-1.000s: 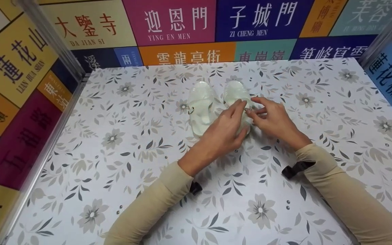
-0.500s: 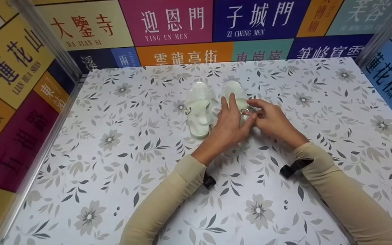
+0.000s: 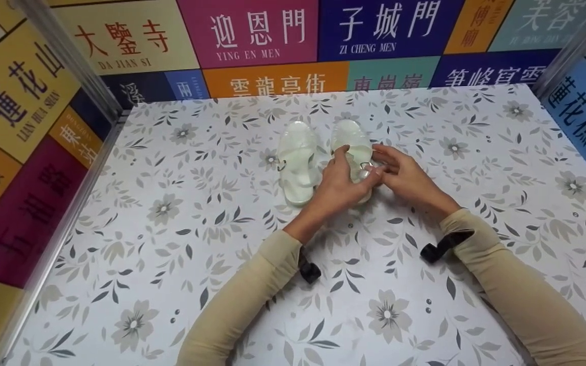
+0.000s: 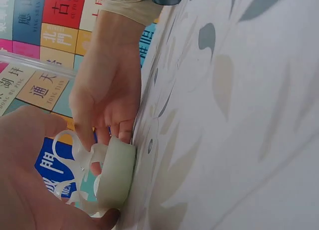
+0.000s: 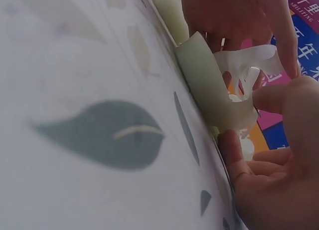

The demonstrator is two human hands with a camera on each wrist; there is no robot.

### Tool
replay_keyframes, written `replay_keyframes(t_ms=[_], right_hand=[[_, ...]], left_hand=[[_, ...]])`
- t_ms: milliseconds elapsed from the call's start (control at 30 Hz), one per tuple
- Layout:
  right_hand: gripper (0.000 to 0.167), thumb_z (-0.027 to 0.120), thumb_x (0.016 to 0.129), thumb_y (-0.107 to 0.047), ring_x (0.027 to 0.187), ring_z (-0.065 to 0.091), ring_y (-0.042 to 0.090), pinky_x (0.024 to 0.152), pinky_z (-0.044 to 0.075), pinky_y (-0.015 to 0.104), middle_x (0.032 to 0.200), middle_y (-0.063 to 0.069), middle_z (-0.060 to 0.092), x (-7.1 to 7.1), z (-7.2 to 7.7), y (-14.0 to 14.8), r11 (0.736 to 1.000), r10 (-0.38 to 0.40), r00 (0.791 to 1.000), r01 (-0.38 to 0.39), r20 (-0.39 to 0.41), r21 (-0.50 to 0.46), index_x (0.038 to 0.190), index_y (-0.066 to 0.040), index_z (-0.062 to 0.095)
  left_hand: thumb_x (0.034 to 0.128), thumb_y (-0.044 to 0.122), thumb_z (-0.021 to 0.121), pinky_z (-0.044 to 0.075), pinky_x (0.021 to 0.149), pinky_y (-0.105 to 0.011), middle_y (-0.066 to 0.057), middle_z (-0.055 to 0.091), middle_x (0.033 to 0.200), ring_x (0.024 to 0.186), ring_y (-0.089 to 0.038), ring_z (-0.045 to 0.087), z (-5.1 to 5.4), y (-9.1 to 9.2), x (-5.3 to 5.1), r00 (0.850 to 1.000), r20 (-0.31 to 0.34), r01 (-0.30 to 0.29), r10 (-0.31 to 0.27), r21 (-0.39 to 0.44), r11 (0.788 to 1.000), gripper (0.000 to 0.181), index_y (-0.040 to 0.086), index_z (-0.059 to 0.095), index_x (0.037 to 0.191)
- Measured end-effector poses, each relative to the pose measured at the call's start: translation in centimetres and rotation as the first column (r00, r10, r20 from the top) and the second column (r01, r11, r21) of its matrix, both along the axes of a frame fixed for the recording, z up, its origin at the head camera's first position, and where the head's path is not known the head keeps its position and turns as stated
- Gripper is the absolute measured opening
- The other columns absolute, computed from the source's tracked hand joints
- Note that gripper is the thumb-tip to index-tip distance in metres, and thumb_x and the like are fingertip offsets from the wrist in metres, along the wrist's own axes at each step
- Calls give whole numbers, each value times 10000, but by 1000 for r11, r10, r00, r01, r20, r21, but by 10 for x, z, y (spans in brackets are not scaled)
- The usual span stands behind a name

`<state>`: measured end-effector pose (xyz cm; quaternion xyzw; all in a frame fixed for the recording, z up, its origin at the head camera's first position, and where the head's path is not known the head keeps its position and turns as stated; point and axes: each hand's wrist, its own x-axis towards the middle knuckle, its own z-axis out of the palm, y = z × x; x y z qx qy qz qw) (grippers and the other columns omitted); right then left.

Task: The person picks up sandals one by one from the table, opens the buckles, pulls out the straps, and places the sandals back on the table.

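Two pale, pearly green sandals stand side by side on the table, toes pointing away. The left sandal (image 3: 298,185) has a small metal buckle on its outer side, and nothing touches it. Both hands are at the right sandal (image 3: 350,133), round its ankle strap and buckle (image 3: 367,165). My left hand (image 3: 341,183) lies along its inner side, fingers bent over it and thumb reaching across to the strap. From the outer side, my right hand (image 3: 407,178) pinches near the buckle; its thumb sits low by the sole (image 5: 202,75). The fingertips partly hide the strap end.
A white cloth with grey leaves and flowers covers the table (image 3: 171,284). Coloured panels with Chinese lettering (image 3: 257,30) stand behind and at both sides. Black wrist cameras show on both cuffs.
My left hand has drawn back from over the buckle to the sandal's inner side, and its straight fingers have bent down. My right hand stays at the outer side.
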<state>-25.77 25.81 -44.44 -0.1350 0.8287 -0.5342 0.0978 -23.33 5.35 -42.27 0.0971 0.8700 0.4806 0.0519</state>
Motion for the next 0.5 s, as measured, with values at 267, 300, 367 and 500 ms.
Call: replay_keyframes(t_ms=[267,300,367,500], right_hand=[[706,704,1060,-164,1150,695,26,984,537,118,1678,233,456,0,0,5,996,-2,999,-2,-46,-90,1667,-34,366],[715,718,1054,-179,1143,698,36,984,542,125,1678,227,460,1,1,6,996,-4,998,-1,-56,-88,1666,-43,374],[735,744,1043,-216,1142,702,64,985,549,136,1676,211,469,4,2,6,998,-10,997,5,-78,-69,1667,-66,385],[758,763,1033,-272,1152,705,108,991,556,156,1668,175,495,15,5,4,1000,-8,994,5,-112,-27,1671,-103,392]], left_hand=[[946,534,792,442,1250,-466,-218,513,1616,1528,-332,493,7,0,6,999,-16,34,-34,30,999,991,96,285,1678],[947,521,797,443,1250,-460,-214,517,1614,1526,-328,496,9,-1,7,999,-29,44,-43,28,999,987,87,291,1674],[945,481,812,440,1255,-444,-209,523,1610,1525,-320,500,11,-3,10,997,-52,63,-62,25,998,976,69,302,1667],[937,420,836,465,1230,-412,-190,564,1562,1475,-297,547,14,-9,21,993,-81,92,-92,2,996,953,55,323,1652]])
